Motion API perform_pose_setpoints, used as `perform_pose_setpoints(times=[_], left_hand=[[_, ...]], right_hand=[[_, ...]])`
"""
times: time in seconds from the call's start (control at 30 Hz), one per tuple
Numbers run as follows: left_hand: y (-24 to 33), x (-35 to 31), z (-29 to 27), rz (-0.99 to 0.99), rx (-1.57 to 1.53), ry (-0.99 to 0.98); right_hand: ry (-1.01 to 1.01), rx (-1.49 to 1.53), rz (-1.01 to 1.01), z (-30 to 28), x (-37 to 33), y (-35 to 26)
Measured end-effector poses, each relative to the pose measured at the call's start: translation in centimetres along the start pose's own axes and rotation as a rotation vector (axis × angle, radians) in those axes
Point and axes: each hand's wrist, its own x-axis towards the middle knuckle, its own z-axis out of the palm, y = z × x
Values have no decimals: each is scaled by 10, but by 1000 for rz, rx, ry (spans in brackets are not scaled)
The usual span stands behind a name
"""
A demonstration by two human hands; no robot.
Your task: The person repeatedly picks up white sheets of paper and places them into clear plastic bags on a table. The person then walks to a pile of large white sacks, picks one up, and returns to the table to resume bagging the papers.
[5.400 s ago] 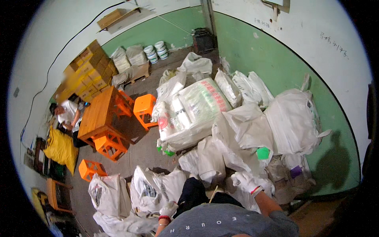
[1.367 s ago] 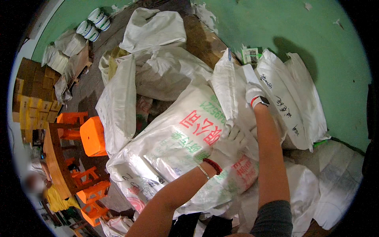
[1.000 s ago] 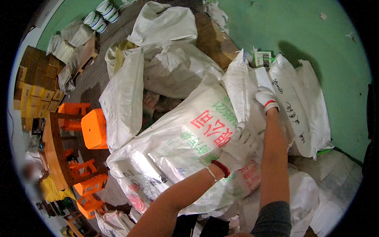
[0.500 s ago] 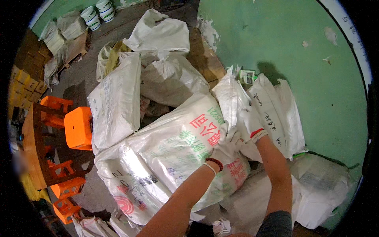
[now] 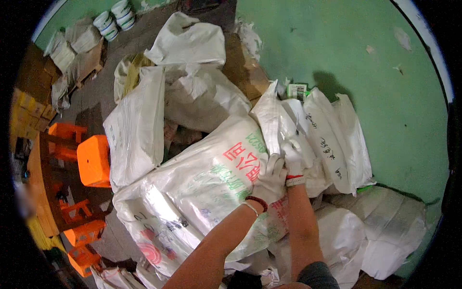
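Both my hands wear white gloves. My left hand (image 5: pixel 270 179) lies on the right edge of a large, full white woven sack (image 5: pixel 207 178) with red and green print. Its fingers stretch forward, slightly apart. Close beside it, my right hand (image 5: pixel 293 156) is closed on the upper face of a narrower white sack (image 5: pixel 270 118); its fingertips are partly hidden in the folds. The two hands almost touch. To the right, another white sack (image 5: pixel 328 144) with black handwriting leans beside the narrower one.
More stuffed white sacks (image 5: pixel 137 127) stand left and far, beside a dark gap. Orange stools (image 5: pixel 94 160) and a wooden table (image 5: pixel 41 178) are at the left. White buckets (image 5: pixel 106 25) stand far left. A green wall (image 5: pixel 346 53) rises at the right. Wrapped bundles (image 5: pixel 390 226) lie near right.
My right hand has moved left and nearer, closer to my left hand. The fingers of my left hand look straighter. The view has shifted slightly.
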Motion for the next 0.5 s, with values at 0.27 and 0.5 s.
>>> perform_pose_setpoints(times=[0.27,0.5], left_hand=[[-3,-3,29,-154,-538,214],[13,26,-34,-26,66,4]], right_hand=[[-7,-1284,-590,-94,107,-25],[-22,-233,98,-55,-23,-120]])
